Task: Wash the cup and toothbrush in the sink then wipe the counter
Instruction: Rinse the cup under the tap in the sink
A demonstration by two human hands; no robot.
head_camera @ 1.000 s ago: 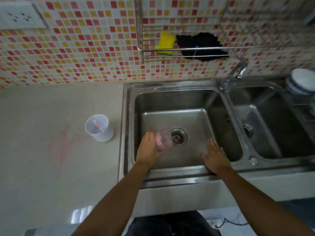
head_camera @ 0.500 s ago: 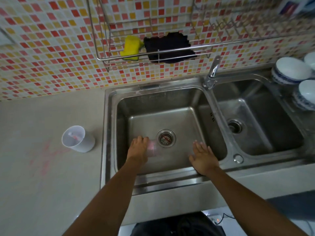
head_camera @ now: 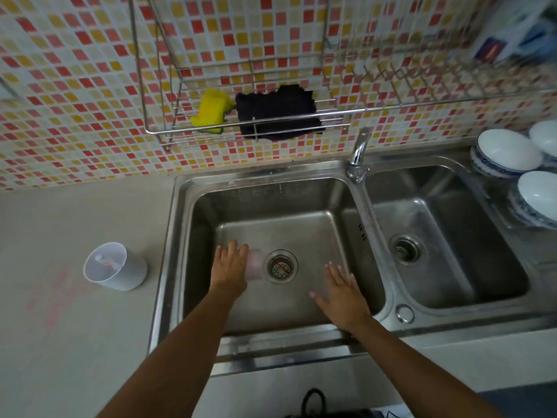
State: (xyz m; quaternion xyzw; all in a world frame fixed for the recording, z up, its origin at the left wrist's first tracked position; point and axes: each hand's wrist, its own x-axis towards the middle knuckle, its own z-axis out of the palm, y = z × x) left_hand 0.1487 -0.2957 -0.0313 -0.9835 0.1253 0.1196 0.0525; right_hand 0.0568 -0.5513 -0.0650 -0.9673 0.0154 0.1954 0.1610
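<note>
My left hand [head_camera: 230, 267] reaches into the left basin of the steel sink [head_camera: 168, 251] and grips a small translucent pink cup [head_camera: 255, 263] low on the basin floor, just left of the drain [head_camera: 280, 266]. My right hand [head_camera: 340, 292] hovers flat with fingers spread over the basin's front right, holding nothing. A white cup [head_camera: 120, 274] stands on the counter left of the sink, with something pink, probably the toothbrush [head_camera: 105, 262], inside it.
Faint red smears [head_camera: 57, 294] mark the beige counter in front of the white cup. The faucet [head_camera: 358, 152] stands between the two basins. A wall rack holds a yellow sponge [head_camera: 211, 111] and a black cloth [head_camera: 277, 113]. White bowls [head_camera: 506, 152] sit at the far right.
My left hand has lowered the pink cup from above the basin down beside the drain. The view has shifted right, showing the bowls. My right hand stays spread open.
</note>
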